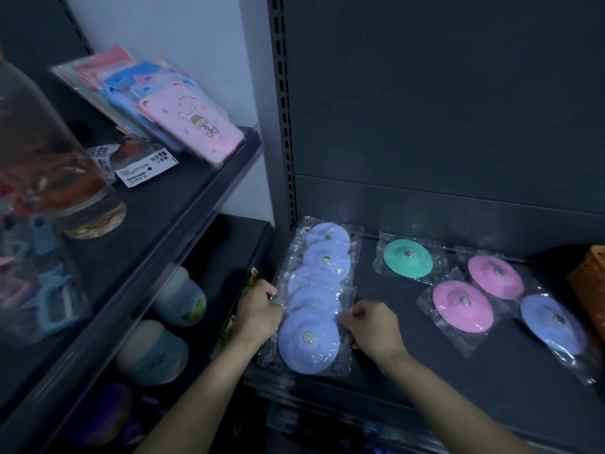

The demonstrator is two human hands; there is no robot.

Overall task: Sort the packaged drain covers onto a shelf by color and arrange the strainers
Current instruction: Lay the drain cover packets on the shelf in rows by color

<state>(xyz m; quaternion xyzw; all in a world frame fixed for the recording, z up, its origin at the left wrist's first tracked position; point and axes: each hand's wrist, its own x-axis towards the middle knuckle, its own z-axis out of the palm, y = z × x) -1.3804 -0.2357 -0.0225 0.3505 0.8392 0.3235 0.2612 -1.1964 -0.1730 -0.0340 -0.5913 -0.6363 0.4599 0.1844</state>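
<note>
Several blue packaged drain covers (309, 339) lie overlapped in a row on the left of the dark shelf (393, 355). My left hand (258, 311) pinches the plastic wrap on the row's left edge. My right hand (370, 326) pinches the wrap on its right edge. Further right lie a green cover (407, 258), two pink covers (462, 305) (496, 276) and one lone blue cover (553, 324), each in a clear bag.
An orange basket (589, 283) stands at the shelf's right edge. The left shelving unit (183, 204) holds pink and blue packaged items (196, 126), a clear jar (59, 178) and, lower down, pale round containers (180, 296).
</note>
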